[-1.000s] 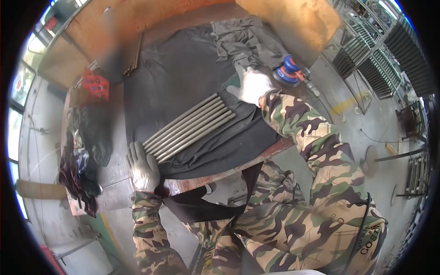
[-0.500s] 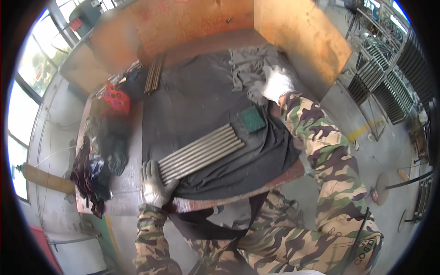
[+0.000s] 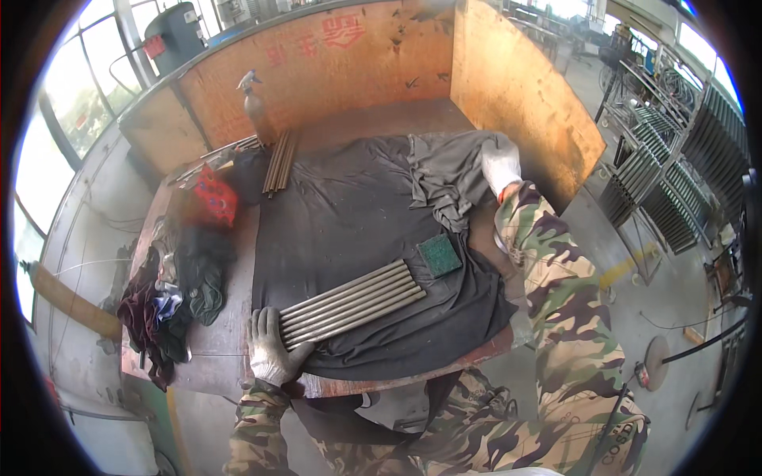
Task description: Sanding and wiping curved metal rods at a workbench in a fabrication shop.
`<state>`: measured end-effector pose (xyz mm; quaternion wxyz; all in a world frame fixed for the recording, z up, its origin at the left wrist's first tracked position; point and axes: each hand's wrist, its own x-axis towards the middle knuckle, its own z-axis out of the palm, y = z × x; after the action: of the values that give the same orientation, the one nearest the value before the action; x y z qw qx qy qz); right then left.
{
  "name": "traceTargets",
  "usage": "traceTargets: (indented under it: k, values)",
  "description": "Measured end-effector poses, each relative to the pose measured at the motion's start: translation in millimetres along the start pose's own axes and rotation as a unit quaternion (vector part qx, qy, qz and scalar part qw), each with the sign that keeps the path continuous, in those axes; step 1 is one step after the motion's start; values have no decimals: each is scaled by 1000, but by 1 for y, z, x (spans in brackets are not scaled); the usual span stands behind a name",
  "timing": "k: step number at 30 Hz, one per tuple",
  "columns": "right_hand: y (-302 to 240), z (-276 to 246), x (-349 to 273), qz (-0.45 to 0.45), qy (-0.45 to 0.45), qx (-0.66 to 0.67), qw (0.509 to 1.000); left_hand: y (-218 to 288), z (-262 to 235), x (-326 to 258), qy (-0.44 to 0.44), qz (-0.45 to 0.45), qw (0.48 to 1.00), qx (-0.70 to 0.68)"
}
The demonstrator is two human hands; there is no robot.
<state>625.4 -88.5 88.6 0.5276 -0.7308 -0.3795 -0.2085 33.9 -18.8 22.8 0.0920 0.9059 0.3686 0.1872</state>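
I'm watching from afar, and daylight is pouring in through tall windows (image 3: 59, 170) on the left, their frames bending along the rim. Below them, a pale wall (image 3: 91, 210) is curving downward. Ahead, I'm seeing an orange-brown back panel (image 3: 381, 55) standing along the far edge of a worn table (image 3: 214, 365), while a scuffed side panel (image 3: 532, 87) is meeting it at a corner. Over to the right, grey floor (image 3: 675, 289) is stretching away, a yellow stripe (image 3: 627, 268) is crossing it, and slatted metal racks (image 3: 718, 139) are standing beyond.
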Motion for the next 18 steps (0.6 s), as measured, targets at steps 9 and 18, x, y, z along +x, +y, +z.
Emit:
traceTargets:
  k: [9, 18]
  values:
    - [-261, -37, -47, 61, -340, 392, 853, -8, 14, -5, 69, 8, 998, 1]
    - [-281, 67, -267, -384, -536, -115, 743, -25, 39, -5, 104, 14, 992, -74]
